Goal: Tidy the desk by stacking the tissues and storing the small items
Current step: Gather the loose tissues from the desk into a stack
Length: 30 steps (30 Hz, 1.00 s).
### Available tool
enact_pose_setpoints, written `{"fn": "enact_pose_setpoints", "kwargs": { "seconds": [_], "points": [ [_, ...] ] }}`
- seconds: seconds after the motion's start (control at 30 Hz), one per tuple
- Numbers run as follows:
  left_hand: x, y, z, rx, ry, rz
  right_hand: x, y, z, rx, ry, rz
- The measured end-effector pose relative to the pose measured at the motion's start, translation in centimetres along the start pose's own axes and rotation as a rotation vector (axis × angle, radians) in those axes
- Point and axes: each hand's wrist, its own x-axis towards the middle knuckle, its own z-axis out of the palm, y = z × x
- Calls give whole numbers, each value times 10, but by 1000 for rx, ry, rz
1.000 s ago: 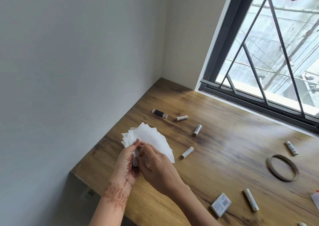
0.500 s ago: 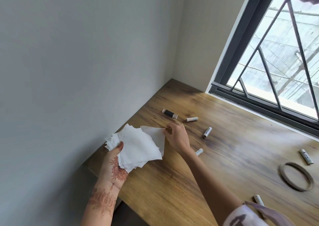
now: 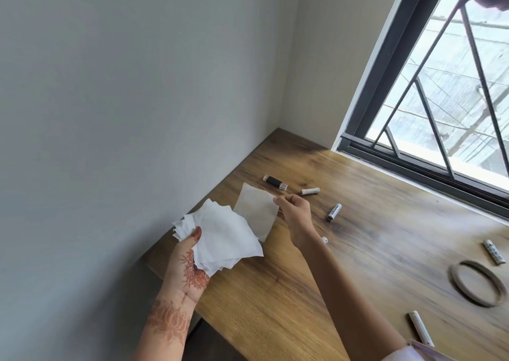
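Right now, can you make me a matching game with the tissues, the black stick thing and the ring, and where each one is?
Things:
1. stack of tissues
2. single tissue
3. black USB stick
4. brown ring

Places:
A. pinched by the right hand
B. lying on the desk, just beyond the single tissue
C. held in the left hand
D. lying on the desk, far off to the right

Pairs: 1-C, 2-A, 3-B, 4-D

The wooden tabletop [image 3: 358, 264] carries a black USB stick [image 3: 275, 181] and several scattered batteries [image 3: 334, 212]. A flat ring [image 3: 455, 275] lies toward its right side, near two of them.
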Motion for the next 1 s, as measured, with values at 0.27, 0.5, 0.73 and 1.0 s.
{"fn": "enact_pose_setpoints", "kwargs": {
  "seconds": [0.27, 0.5, 0.73, 1.0],
  "points": [
    [-9, -9, 15, -8, -170, -79, -75, -37, -13, 56, -88, -363],
    [-18, -28, 27, -26, -261, -91, -136, -14, 0, -586, -313, -726],
    [-41, -44, 39, 36, -317, -85, -161, 11, -8, -1005, -299, -799],
    [-50, -83, 62, 71, -348, -227, -175, 18, -57, -976, -233, -755]
  ]
}}
